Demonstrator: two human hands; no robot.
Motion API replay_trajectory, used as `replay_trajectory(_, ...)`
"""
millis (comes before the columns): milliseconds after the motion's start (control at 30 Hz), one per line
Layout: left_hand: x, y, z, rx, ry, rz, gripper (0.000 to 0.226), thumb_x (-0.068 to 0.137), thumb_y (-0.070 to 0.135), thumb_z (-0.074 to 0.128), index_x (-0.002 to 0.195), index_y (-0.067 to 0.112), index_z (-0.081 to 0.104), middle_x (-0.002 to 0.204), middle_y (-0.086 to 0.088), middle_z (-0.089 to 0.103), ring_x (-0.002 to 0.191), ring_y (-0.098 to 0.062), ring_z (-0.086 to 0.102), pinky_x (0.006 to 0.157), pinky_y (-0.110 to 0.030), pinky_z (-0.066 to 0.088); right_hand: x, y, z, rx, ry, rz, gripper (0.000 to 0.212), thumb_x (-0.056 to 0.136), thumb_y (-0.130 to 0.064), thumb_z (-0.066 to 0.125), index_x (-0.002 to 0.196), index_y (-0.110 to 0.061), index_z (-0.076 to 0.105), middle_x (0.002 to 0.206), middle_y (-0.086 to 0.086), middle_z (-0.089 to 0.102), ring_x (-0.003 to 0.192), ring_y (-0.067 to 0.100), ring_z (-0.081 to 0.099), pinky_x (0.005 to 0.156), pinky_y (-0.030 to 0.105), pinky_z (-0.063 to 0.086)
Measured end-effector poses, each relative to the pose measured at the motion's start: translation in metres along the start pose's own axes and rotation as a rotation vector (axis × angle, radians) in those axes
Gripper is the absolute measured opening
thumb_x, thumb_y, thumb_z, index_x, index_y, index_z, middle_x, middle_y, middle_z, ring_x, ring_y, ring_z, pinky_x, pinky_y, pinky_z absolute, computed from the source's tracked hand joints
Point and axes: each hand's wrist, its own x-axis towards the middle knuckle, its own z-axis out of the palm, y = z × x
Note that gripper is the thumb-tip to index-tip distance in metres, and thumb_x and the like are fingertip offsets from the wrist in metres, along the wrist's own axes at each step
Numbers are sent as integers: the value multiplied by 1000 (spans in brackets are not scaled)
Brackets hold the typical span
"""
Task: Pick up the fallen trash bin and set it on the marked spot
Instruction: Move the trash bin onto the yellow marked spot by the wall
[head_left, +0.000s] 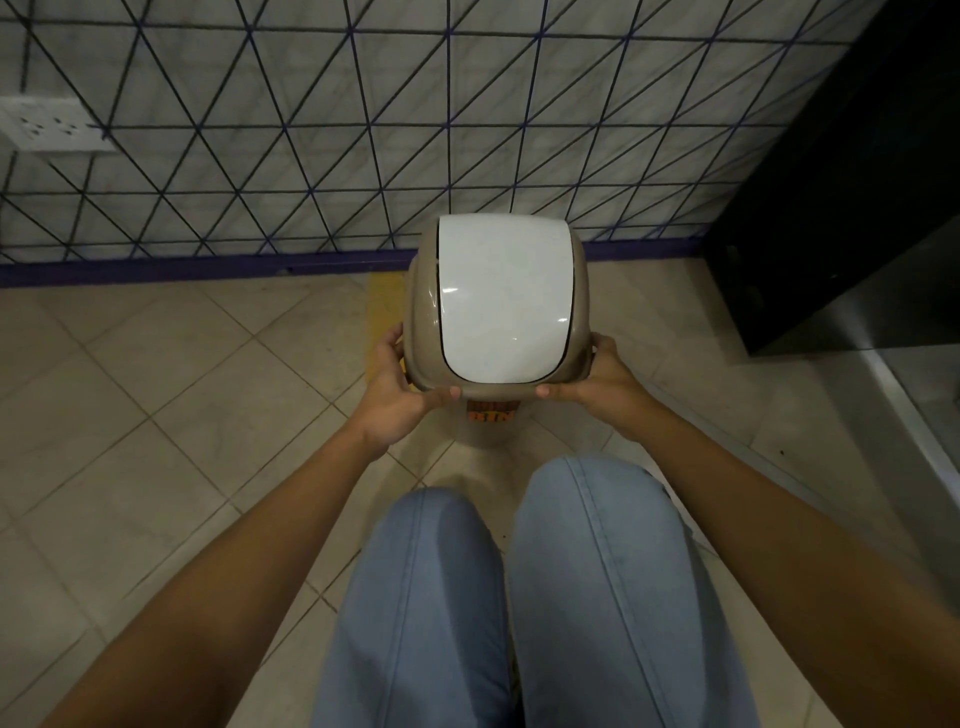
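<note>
The trash bin (497, 301) is tan with a white swing lid and stands upright in front of the wall, seen from above. My left hand (395, 384) grips its left side, thumb on the front rim. My right hand (597, 382) grips its right side the same way. Yellow tape (383, 306) marking the spot shows on the floor to the left of the bin. An orange label (492, 414) with dark letters peeks out below the bin's front edge. The bin hides the rest of the mark and its own base.
A tiled wall (363, 130) with a purple baseboard runs just behind the bin. A black cabinet (841, 208) stands at the right with a metal ledge (914, 405) below it. A wall socket (49, 124) sits at the far left. My knees (519, 545) in blue jeans are below the bin.
</note>
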Motion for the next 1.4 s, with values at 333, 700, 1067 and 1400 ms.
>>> replay_trajectory(333,9,4,6,-19,-15,-7,107,72,1,74,147,18,-1,127,13,34,113,-2,41,73,-4,45,9,-8,-6,-25,-8,-53,112,66,-7,80,147,-14,3,152,7,26,134,18,31,98,23,31)
replay_trajectory(700,31,12,2,26,29,3,104,74,3,73,148,18,0,146,-3,33,122,-11,39,103,-34,40,21,-20,3,3,65,-180,99,63,-3,80,143,-19,23,119,-12,42,114,6,40,91,18,36)
replay_trajectory(1067,38,18,8,207,167,139,91,69,21,79,143,16,26,143,-5,39,128,-19,41,103,-43,43,28,-33,6,-84,170,-317,91,54,-9,85,132,-20,40,131,2,52,120,15,48,96,26,42)
replay_trajectory(1400,61,30,12,208,111,152,93,71,16,78,145,21,21,142,1,43,128,-14,42,103,-42,43,49,-46,2,-77,207,-285,96,58,-6,82,139,-24,34,133,-3,51,120,12,46,94,24,40)
